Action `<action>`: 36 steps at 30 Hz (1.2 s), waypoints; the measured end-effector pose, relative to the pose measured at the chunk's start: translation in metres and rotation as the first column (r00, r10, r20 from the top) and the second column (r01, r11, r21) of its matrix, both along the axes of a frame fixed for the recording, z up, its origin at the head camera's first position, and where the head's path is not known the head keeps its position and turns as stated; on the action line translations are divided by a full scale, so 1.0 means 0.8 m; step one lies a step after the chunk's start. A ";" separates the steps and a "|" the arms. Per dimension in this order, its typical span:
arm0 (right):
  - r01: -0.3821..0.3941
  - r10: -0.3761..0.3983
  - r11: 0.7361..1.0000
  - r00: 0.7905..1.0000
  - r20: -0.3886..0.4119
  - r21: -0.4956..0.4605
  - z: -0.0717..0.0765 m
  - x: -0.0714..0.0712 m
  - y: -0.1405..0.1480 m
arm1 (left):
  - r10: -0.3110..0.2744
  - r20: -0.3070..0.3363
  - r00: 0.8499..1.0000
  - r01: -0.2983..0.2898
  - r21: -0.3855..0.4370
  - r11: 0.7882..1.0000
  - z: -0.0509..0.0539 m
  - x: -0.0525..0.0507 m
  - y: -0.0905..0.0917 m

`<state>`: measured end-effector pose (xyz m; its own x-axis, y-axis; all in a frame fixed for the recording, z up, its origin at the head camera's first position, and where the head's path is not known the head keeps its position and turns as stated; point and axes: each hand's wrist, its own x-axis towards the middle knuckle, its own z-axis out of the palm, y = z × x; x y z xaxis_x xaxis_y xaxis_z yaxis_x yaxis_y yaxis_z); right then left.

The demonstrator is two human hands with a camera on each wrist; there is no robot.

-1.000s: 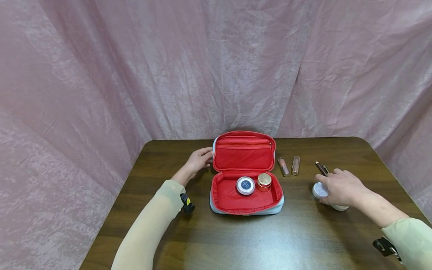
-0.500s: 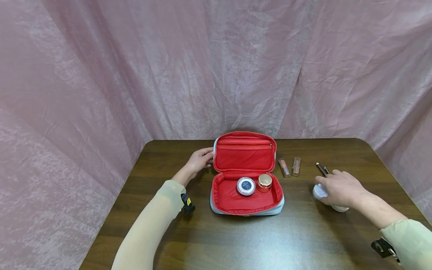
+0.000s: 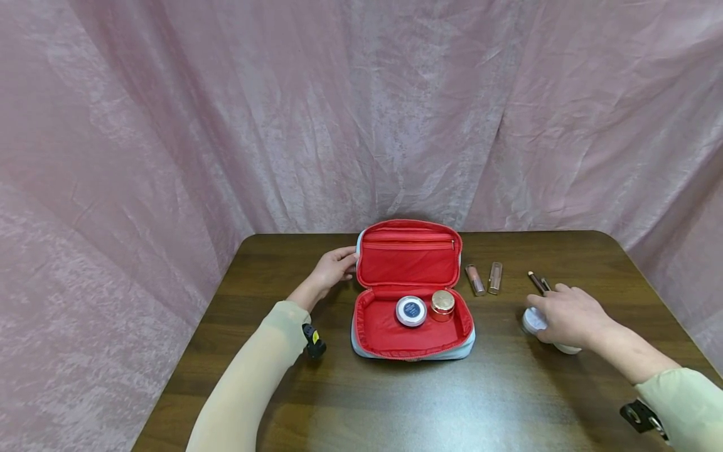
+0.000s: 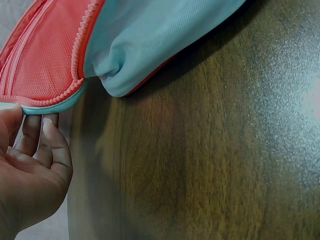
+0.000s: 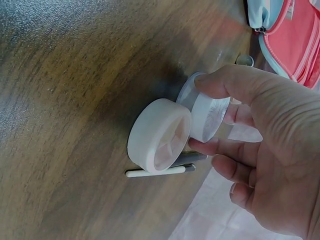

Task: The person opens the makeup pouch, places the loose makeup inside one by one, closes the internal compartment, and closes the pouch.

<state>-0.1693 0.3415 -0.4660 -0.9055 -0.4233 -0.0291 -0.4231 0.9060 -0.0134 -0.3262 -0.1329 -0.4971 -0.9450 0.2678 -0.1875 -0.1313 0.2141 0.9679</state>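
A light blue cosmetic bag with red lining (image 3: 409, 267) stands unzipped on the table. My left hand (image 3: 330, 270) pinches the left edge of its raised lid, thumb in front and fingers behind. Inside the bag lie a flat round container with a dark blue label (image 3: 411, 311) and a gold-lidded jar (image 3: 443, 305). On the right, my right hand (image 3: 576, 314) holds a small round jar with white and clear parts (image 5: 202, 112) between thumb and fingers. Against that jar is a wider white round container (image 5: 160, 135), mostly hidden under my hand in the head view.
A pinkish lip gloss tube (image 3: 475, 280) and a clear tube (image 3: 494, 278) lie right of the bag. Slim dark pencil-like sticks (image 3: 536, 282) lie beyond my right hand. A pink curtain (image 3: 361, 113) hangs behind the wooden table (image 3: 429, 408).
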 end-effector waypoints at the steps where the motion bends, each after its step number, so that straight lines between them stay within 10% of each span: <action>1: -0.003 0.003 1.000 1.000 -0.004 -0.001 0.000 0.000 0.000 | 0.000 -0.001 1.000 0.000 0.001 1.000 0.000 0.000 0.000; 11: -0.006 0.006 1.000 1.000 -0.026 0.006 0.003 0.001 -0.001 | 0.000 0.004 1.000 0.000 0.004 1.000 0.001 0.001 0.000; 24: -0.042 0.037 0.999 0.992 -0.122 -0.032 0.051 -0.007 -0.013 | -0.001 -0.001 1.000 0.001 -0.003 1.000 0.001 0.000 0.000; 36: -0.266 0.208 0.950 0.931 -0.300 -0.166 0.094 -0.017 -0.062 | 0.002 0.000 1.000 -0.002 -0.016 1.000 0.002 0.000 0.000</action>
<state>-0.1830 0.2917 -0.3908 -0.7377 -0.5975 0.3144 -0.6382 0.7690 -0.0361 -0.3262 -0.1330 -0.4954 -0.9456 0.2630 -0.1915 -0.1314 0.2296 0.9644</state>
